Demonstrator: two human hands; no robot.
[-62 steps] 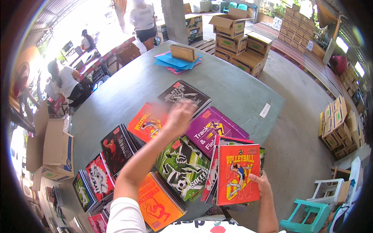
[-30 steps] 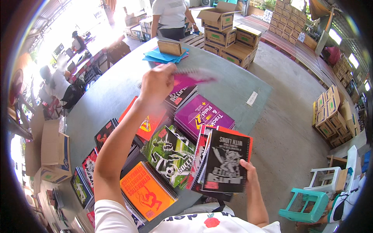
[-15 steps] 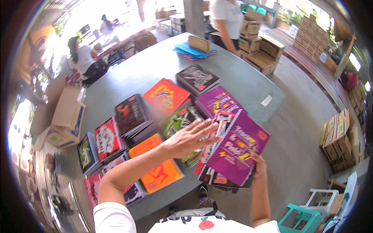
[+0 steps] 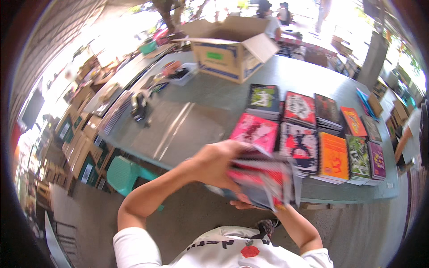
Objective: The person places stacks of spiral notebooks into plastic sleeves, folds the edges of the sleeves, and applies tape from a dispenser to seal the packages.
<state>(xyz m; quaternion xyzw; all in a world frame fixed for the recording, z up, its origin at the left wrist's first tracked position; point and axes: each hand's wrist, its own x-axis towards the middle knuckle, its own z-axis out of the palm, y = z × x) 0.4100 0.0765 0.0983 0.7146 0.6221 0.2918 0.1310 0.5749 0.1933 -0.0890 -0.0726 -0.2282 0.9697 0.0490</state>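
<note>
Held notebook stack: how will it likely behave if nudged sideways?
The notebook stack would probably slide apart rather than move as one block: it shows several layers with uneven edges and no visible band. It's likely fairly heavy for its size, being many paper layers. Individual covers may flex, though blur limits that read.

my shirt (image 4: 219, 248) is white with a red flower; my held notebooks (image 4: 263, 181) show blurred red, grey and white; pink notebook (image 4: 254, 131) has dark-red figures; table (image 4: 214, 96) is grey-green; stool (image 4: 121, 173) is mint green; box (image 4: 219, 60) is brown, blue-banded
</note>
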